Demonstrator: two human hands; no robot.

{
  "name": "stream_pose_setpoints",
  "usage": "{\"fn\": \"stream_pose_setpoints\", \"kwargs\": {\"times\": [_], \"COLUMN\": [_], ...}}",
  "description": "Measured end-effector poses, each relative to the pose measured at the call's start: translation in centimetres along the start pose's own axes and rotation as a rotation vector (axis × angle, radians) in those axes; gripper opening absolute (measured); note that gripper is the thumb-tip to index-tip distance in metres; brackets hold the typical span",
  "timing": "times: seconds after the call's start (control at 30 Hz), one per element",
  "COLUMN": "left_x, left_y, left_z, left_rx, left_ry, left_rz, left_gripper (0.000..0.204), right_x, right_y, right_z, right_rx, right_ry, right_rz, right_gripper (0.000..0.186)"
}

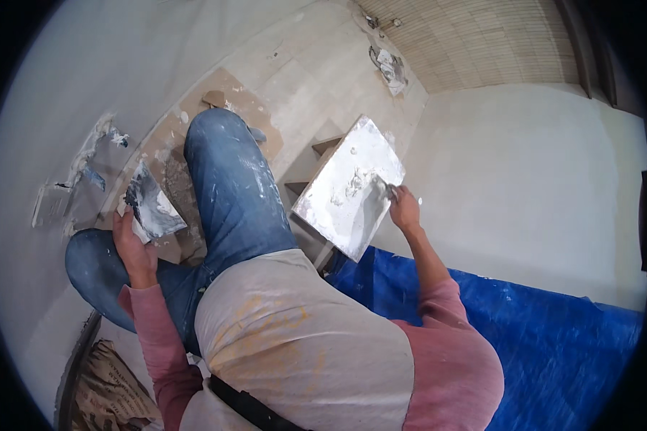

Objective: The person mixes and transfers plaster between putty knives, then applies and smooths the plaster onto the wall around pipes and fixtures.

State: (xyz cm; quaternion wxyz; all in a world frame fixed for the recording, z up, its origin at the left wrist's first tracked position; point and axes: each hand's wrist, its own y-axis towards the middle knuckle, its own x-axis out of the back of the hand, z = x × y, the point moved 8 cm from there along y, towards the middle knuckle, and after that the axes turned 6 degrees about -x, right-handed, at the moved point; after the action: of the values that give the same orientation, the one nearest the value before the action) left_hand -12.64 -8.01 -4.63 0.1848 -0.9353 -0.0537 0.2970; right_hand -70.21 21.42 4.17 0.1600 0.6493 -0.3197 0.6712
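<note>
My left hand [135, 246] is closed on the edge of a flat metal plastering blade [153, 205], which is smeared with white and grey plaster. It is near my bent left knee. My right hand [405, 209] grips a small putty knife [387, 189] by its handle. The knife's blade rests at or just over a white plaster-covered board [349, 154], near a lump of wet plaster [356, 184]. Whether blade and board touch, I cannot tell. The board lies tilted in view on a wooden stand [298, 187].
A wall opening with rough plaster edges [97, 165] is at the left. Brown cardboard [226, 86] covers floor before my knees. A blue tarp [539, 337] spreads at the right. A paper sack [111, 388] stands at lower left. Debris [389, 70] lies by the far wall.
</note>
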Motion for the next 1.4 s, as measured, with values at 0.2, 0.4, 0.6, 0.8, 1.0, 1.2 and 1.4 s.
{"fn": "stream_pose_setpoints", "kwargs": {"times": [0.2, 0.4, 0.6, 0.8, 1.0, 1.2, 1.4], "left_x": [0.8, 0.5, 0.8, 0.4, 0.7, 0.5, 0.1], "left_y": [0.1, 0.2, -0.1, 0.5, -0.1, 0.1, 0.2], "left_z": [0.0, 0.3, 0.1, 0.8, -0.1, -0.1, -0.2], "left_rx": [0.009, 0.023, 0.019, -0.002, 0.013, 0.009, -0.015], "left_ry": [0.003, -0.026, -0.008, -0.039, -0.017, -0.065, -0.024], "left_rz": [-0.04, 0.003, -0.034, 0.008, -0.023, 0.0, -0.01], "left_gripper": [0.03, 0.031, 0.031, 0.031, 0.028, 0.029, 0.03], "right_x": [-4.5, -2.8, -4.1, -3.5, -0.7, -2.8, 0.9], "right_y": [-2.4, 0.3, 0.3, 0.0, 2.3, 1.2, 4.8], "right_z": [4.5, -1.5, 1.4, -0.2, -0.7, 2.5, -3.0], "right_rx": [-0.129, -0.101, -0.1, 0.165, -0.146, 0.065, -0.161], "right_ry": [-0.056, 0.112, -0.095, -0.009, 0.004, 0.104, 0.192], "right_rz": [-0.068, 0.303, -0.103, 0.309, -0.008, 0.185, 0.222], "right_gripper": [0.041, 0.039, 0.044, 0.038, 0.032, 0.035, 0.029]}}
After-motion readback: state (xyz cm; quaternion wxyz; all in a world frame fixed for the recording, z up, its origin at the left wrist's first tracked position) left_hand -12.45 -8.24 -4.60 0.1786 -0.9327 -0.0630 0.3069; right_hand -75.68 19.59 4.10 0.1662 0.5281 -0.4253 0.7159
